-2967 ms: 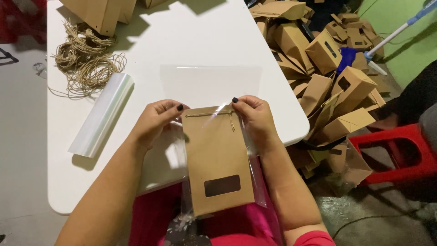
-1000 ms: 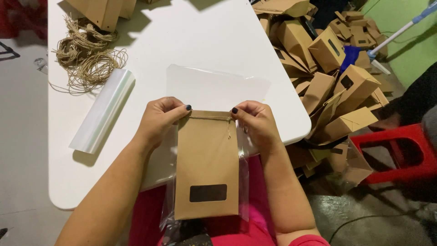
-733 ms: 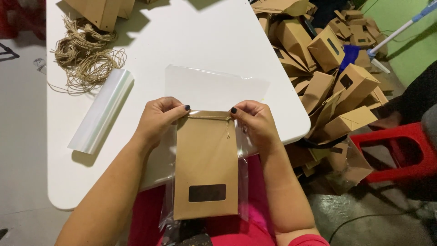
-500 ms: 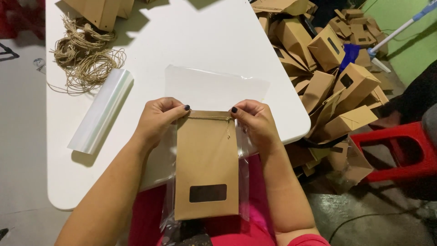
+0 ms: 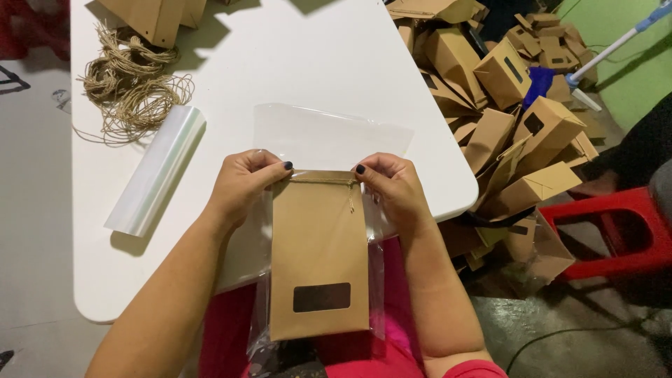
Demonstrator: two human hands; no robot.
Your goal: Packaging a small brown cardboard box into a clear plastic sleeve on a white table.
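Hands at the edge of a white table (image 5: 294, 63): a brown paper bag (image 5: 318, 252) with a dark window near its bottom is held at its top corners, the left hand (image 5: 241, 185) pinching the left corner and the right hand (image 5: 395, 185) the right corner, thumbs and fingers pressed together on the paper; the bag lies between the two grips and hangs down from them over the table edge toward the lap, sheathed in a clear plastic sleeve (image 5: 329, 136) whose open flap stands just beyond the fingertips; a short twine tie (image 5: 350, 199) dangles just below the grip of the right hand. Beyond the left hand a roll of clear film (image 5: 157, 171) is seen, and farther out a tangle of twine (image 5: 133, 87); well off past the right hand, folded brown boxes (image 5: 518, 105) are heaped beside a red stool (image 5: 609, 231). By judgement, the step is best served if both corners are kept level, the bag is seated squarely in the sleeve, and the flap is kept flat and free of creases.
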